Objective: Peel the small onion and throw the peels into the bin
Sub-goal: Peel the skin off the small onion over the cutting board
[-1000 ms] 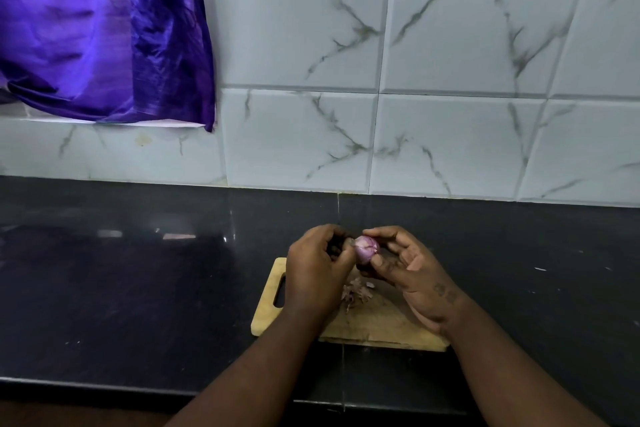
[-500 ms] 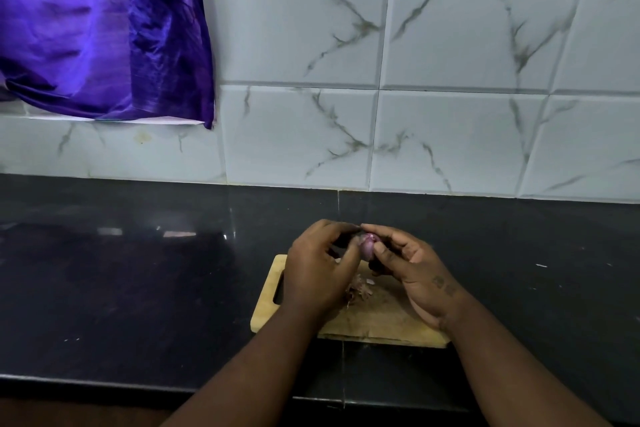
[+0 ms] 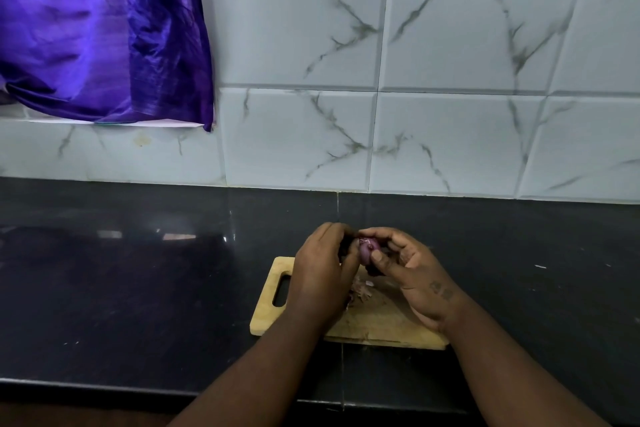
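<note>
A small purple onion [image 3: 367, 248] is held between both hands above the far edge of a wooden cutting board [image 3: 377, 326]. My left hand [image 3: 322, 274] grips it from the left, fingers curled over its top. My right hand [image 3: 408, 274] holds it from the right, thumb pressed on its front. A small heap of peels [image 3: 362, 293] lies on the board under the hands. No bin is in view.
The board, with a handle slot [image 3: 281, 291] at its left end, lies on a dark glossy counter [image 3: 138, 288]. A marbled white tile wall [image 3: 415, 114] stands behind. A purple cloth [image 3: 97, 31] hangs at the upper left. The counter's front edge [image 3: 104, 386] runs along the bottom.
Both hands have closed in more tightly around the onion, and less of it shows. The right thumb has shifted over its front. The peels on the board have not moved.
</note>
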A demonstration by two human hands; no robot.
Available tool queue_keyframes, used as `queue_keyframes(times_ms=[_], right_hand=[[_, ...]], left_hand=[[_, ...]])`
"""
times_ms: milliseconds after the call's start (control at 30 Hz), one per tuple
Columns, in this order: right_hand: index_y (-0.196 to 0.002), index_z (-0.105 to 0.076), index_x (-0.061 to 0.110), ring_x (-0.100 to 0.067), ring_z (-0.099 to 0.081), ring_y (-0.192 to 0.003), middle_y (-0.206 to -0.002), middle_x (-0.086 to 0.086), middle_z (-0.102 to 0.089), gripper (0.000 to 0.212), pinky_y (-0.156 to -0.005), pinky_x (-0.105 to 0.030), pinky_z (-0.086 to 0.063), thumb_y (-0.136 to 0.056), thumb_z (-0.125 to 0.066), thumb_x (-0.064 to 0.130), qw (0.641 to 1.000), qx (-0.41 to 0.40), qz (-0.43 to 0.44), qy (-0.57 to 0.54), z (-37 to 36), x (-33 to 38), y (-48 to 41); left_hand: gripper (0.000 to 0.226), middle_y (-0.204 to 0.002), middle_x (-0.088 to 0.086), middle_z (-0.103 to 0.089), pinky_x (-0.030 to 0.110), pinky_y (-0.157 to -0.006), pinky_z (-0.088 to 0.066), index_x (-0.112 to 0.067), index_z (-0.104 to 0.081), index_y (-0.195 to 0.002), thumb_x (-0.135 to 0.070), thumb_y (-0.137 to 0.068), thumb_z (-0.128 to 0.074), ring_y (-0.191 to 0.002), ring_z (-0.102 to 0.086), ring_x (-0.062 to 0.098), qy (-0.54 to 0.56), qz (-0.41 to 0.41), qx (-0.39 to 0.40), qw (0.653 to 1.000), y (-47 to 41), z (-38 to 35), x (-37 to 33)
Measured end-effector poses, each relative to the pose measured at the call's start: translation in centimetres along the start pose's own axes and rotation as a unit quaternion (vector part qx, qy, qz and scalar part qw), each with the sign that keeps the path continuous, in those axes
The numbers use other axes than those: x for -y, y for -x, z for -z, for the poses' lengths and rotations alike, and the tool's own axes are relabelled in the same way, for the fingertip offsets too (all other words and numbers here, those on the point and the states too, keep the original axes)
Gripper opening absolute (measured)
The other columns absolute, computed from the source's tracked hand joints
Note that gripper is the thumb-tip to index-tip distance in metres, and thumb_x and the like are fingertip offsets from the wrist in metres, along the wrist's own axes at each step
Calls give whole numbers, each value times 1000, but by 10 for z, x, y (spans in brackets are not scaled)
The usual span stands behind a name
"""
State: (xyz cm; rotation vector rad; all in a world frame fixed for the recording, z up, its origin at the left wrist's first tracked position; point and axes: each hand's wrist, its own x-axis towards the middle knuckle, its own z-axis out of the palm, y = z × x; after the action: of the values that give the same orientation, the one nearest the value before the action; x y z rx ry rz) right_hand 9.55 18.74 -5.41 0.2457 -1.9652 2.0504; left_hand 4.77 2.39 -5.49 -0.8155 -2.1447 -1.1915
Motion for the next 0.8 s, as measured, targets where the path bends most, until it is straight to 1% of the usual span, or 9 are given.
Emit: queue_keyframes(times_ms=[167,233,333,400,467,533,633,733,800], right_hand=[[-122,-69,13,-25,-66,-119,-125,-8,-72,32,-95,-40,-57,-92,-68,4,1000,7,11,-3,0,2,0],[-122,-69,13,-26,-66,-120,-126,-8,-71,32,-96,-43,-58,-91,-69,3,1000,9,13,-2,0,1,1],[-121,-69,12,-24,-68,-116,-124,-9,-72,34,-90,-38,-59,-88,-70,4,1000,14,22,-14,-1,1,1],[-123,-68,9,-22,-69,-115,-124,-11,-72,37,-87,-34,-59,-87,-70,4,999,17,27,-29,-1,1,1],[-125,-66,8,-23,-68,-116,-126,-12,-71,39,-88,-35,-59,-87,-69,4,999,17,31,-35,0,2,1],[-128,-65,9,-25,-68,-116,-128,-13,-70,40,-90,-35,-59,-88,-68,4,999,15,32,-41,1,2,0],[-130,-65,14,-23,-69,-111,-129,-13,-70,42,-88,-32,-57,-88,-68,8,998,8,29,-52,1,3,0],[-132,-64,16,-21,-68,-110,-130,-13,-69,43,-87,-33,-56,-90,-67,10,998,8,24,-56,1,2,-1],[-131,-65,16,-23,-69,-112,-129,-13,-70,39,-89,-34,-56,-92,-65,9,998,7,17,-53,1,1,-1]], left_hand=[[5,-96,-13,-64,18,-70,-50,-24,-68,-105,-25,-101,-65,-88,-60,3,60,51,3,997,0,2,-1],[4,-94,-12,-65,21,-69,-52,-24,-68,-102,-27,-101,-65,-86,-62,4,84,70,-9,994,-1,2,0],[8,-89,-9,-66,24,-67,-50,-22,-69,-94,-26,-100,-65,-82,-63,7,118,117,-39,985,-4,2,3],[12,-86,-7,-65,28,-66,-49,-21,-67,-89,-26,-100,-66,-79,-61,8,117,147,-42,981,-6,1,6],[17,-82,-4,-65,33,-65,-48,-20,-65,-84,-27,-99,-67,-75,-59,12,95,169,-34,980,-7,-1,10],[15,-79,-4,-67,36,-64,-52,-21,-67,-83,-25,-97,-69,-73,-61,11,67,178,-18,982,-8,-2,13],[9,-83,-8,-73,35,-71,-60,-22,-77,-92,-17,-94,-71,-78,-67,6,53,168,4,984,-6,-1,12],[19,-92,-11,-75,33,-79,-61,-23,-82,-97,-13,-91,-67,-86,-69,3,78,151,-9,985,-6,0,10],[15,-89,-10,-74,37,-78,-61,-23,-81,-93,-19,-93,-67,-86,-69,5,116,153,-25,981,-5,1,8]])
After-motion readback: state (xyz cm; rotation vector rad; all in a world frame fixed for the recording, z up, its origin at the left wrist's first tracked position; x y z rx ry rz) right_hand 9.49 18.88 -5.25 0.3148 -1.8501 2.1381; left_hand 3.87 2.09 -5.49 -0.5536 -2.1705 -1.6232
